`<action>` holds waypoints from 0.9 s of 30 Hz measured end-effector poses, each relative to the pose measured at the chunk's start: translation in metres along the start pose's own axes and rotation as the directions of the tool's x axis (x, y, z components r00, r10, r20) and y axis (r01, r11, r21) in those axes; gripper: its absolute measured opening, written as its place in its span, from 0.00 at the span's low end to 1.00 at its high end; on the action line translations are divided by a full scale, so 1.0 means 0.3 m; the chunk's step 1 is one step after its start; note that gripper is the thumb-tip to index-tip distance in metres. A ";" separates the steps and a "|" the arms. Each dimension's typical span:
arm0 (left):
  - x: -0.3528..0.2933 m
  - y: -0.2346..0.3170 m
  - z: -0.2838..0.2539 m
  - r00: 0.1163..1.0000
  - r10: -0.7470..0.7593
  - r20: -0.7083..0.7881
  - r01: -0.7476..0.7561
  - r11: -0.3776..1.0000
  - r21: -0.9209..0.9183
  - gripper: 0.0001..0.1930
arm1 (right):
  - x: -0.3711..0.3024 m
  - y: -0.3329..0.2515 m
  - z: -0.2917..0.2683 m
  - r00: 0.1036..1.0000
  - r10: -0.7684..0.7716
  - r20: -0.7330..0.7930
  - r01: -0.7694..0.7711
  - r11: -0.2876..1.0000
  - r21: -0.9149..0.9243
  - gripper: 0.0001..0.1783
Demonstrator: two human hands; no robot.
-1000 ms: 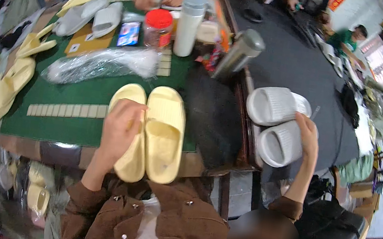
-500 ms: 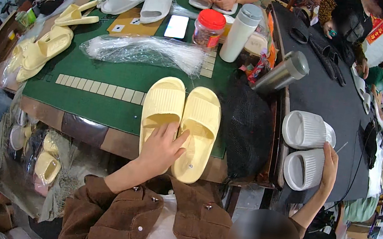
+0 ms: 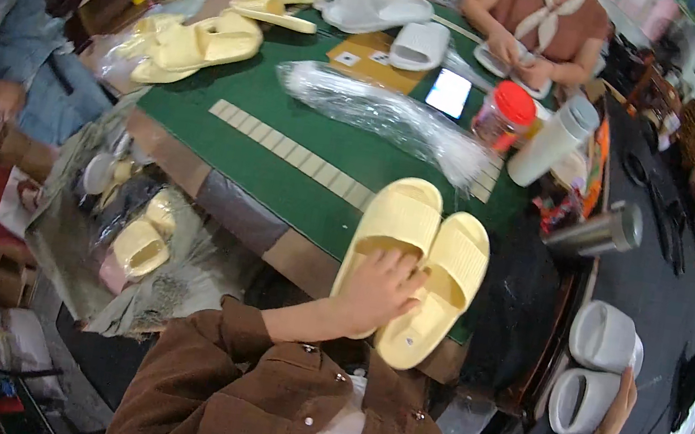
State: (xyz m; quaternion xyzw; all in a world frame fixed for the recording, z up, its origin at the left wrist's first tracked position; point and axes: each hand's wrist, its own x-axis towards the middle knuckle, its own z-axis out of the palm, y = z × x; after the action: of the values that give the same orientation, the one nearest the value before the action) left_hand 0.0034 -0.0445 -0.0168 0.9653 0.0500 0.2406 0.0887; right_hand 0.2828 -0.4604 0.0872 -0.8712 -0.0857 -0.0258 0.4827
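A pair of yellow slippers (image 3: 457, 251) lies side by side at the near edge of the green-topped table. My left hand (image 3: 379, 290) rests on them, fingers apart at the foot opening of the left slipper and thumb towards the right one. On the dark table to the right sit two grey slippers (image 3: 602, 335), one behind the other. My right hand (image 3: 618, 413) lies along the right side of the nearer grey slipper (image 3: 582, 401), its fingers stretched out and touching it. The thumb of that hand is hidden.
A bundle of clear plastic bags (image 3: 381, 118) lies beyond the yellow slippers. Farther back are a phone (image 3: 448, 93), a red-lidded jar (image 3: 505, 115), a white bottle (image 3: 554, 141) and a steel flask (image 3: 597, 231). More yellow slippers (image 3: 202, 44) line the left. Across the table, a person (image 3: 538, 20) handles grey slippers.
The view has swung left and tilted, so the whole scene sits farther right and slanted. Both hands keep about the same place on their slippers.
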 end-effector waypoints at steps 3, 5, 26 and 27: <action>0.006 0.019 -0.014 1.000 -0.004 -0.017 0.004 1.000 0.021 0.26 | 0.090 0.173 -0.097 0.985 0.158 0.065 -0.162 0.986 0.049 0.28; -0.001 0.018 -0.010 1.000 -0.021 -0.010 0.021 1.000 0.020 0.25 | 0.072 0.168 -0.086 0.991 0.126 0.032 -0.130 0.979 0.159 0.26; -0.003 0.020 0.005 0.999 -0.037 -0.034 0.037 0.999 0.013 0.22 | 0.107 0.054 -0.058 0.921 -0.210 0.328 0.299 0.920 -0.251 0.11; -0.003 0.020 0.007 0.998 -0.034 -0.046 0.035 0.999 0.017 0.22 | 0.105 0.050 -0.058 0.920 -0.230 0.318 0.325 0.900 -0.289 0.10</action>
State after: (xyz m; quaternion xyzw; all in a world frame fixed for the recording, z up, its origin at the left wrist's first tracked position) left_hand 0.0039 -0.0508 -0.0178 0.9592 0.0708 0.2607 0.0833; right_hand 0.3169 -0.4791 0.0879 -0.9141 -0.2710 0.0125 0.3014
